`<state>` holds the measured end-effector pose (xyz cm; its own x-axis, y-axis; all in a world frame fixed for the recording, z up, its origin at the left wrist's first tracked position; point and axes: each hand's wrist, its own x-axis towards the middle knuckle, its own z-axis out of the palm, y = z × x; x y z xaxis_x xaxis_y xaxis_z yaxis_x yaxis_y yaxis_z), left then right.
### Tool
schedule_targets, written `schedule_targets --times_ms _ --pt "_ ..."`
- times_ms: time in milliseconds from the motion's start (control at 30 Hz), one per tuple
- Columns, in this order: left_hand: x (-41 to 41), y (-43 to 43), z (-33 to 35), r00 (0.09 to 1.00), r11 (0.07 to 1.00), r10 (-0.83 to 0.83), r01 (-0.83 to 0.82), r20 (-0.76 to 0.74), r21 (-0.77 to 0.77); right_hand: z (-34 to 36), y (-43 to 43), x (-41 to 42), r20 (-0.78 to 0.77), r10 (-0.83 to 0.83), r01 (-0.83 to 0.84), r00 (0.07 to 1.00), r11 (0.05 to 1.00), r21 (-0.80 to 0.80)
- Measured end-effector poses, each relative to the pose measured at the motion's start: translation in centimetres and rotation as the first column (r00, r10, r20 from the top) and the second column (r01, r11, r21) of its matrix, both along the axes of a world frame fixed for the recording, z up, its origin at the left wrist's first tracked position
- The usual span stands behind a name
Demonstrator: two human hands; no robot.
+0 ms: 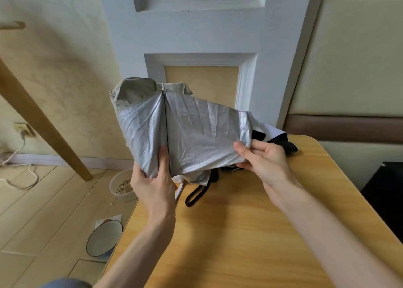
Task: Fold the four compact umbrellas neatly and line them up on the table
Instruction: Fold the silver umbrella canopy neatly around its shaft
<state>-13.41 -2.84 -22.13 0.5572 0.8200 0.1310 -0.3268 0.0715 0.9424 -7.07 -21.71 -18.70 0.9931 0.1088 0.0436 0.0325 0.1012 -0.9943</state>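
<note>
Yellow walls & a white panelled door [196, 36] stand behind a wood table [239, 233]. A silver umbrella [192, 135] is held up in the air just over the table's far left corner. It's not folded yet, cloth loose & crinkly. The left hand [152, 187] grips its bottom end, fingers wrapped round, thumb flat up along the dark rib line. The right hand [266, 159] pinches the cloth's edge btw thumb & fingers, w/ the flap stretched out over the table's far side.

On the table, right under the umbrella, lies a black strap [196, 195] in a loop. A white strap [178, 189] hangs down by the left hand. More black & white cloth [277, 135] sits at the table's far edge, behind the right hand. Most of it is hidden, so can't tell if it's one umbrella or more.

On the floor left of the table:
- a plastic bowl [123, 187] w/ seeds, just beside the far left corner
- a round white plate [104, 237] w/ a dark rim, by the table's left side

Farther left of the table are a slanted wood beam [43, 124], a wall plug [23, 128] & a white cord [19, 170] on the floor.
</note>
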Motion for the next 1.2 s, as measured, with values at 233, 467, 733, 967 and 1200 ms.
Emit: schedule_targets --times_ms 233,467,733,967,1200 --pt "-0.1 0.1 -0.5 1.000 1.000 -0.011 0.011 -0.001 0.018 1.8 0.4 0.2 -0.009 0.066 -0.066 0.998 0.998 0.001" --pt "-0.1 0.4 -0.6 1.000 1.000 -0.017 0.017 0.004 0.000 3.4 -0.4 0.5 0.015 0.071 -0.073 0.997 0.980 0.183" --pt "-0.2 0.3 -0.5 1.000 1.000 -0.007 0.007 -0.017 0.011 3.5 -0.7 0.5 0.116 -0.039 0.040 0.992 0.999 -0.009" --pt "-0.2 0.2 -0.4 0.967 0.959 -0.252 0.255 -0.040 0.122 7.3 -1.4 -1.0 0.226 0.029 0.027 0.974 0.970 -0.241" --pt "0.8 0.8 -1.0 0.881 0.791 -0.449 0.469 -0.148 0.392 11.8 0.9 -2.6 0.345 0.336 -0.208 0.877 0.910 -0.359"
